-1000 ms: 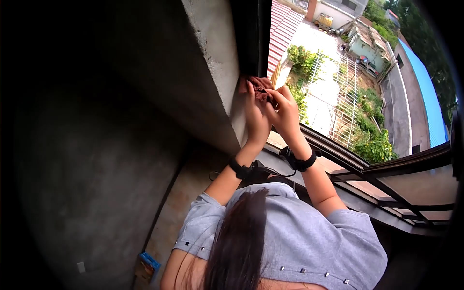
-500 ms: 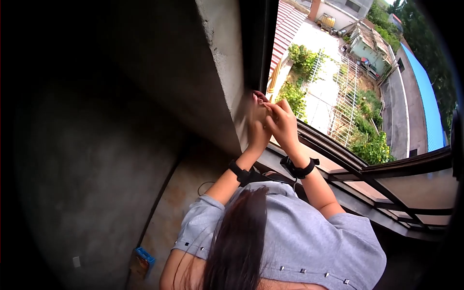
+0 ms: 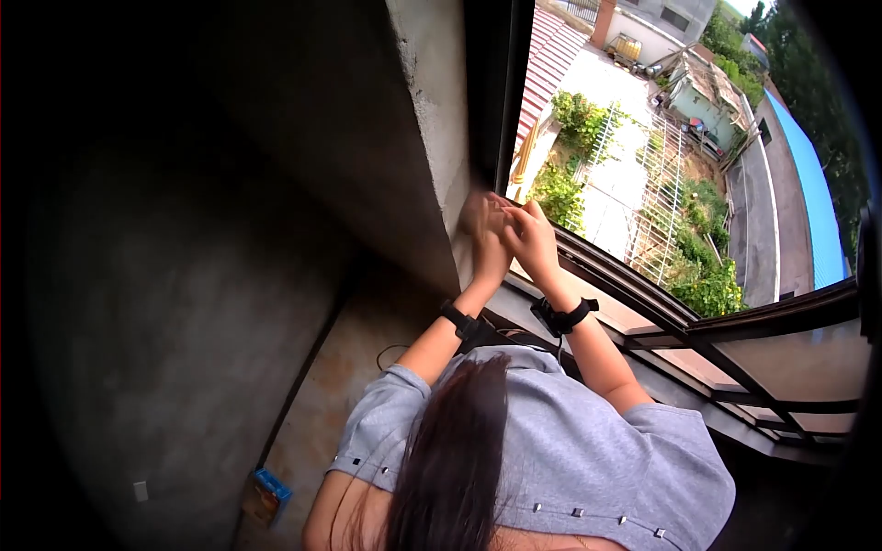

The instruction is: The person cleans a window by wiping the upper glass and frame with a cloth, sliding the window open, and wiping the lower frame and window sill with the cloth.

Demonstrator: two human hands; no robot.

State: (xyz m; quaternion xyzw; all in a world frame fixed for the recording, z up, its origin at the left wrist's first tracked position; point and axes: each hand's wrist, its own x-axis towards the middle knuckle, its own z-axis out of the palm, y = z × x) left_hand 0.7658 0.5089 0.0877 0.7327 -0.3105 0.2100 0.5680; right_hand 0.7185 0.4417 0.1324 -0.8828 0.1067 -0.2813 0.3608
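Observation:
My left hand is raised at the lower corner of the window, against the edge of the concrete wall. Its fingers are smeared by motion, so their grip does not show. Close beside it is my right hand, with thumb and fingers drawn together in a pinch near the left fingertips. Whatever lies between those fingers, if anything, is too small to make out. Behind both hands stands the dark window frame. Black bands circle both wrists, the right one bearing a small box.
A rough concrete wall rises at the left. Dark window bars run off to the right, with a yard and plants outside. On the floor below lies a blue box. A thin cable loops near my left arm.
Both hands have come down slightly along the window frame. The left fingers have shifted and are blurred; the right hand stays pinched beside them.

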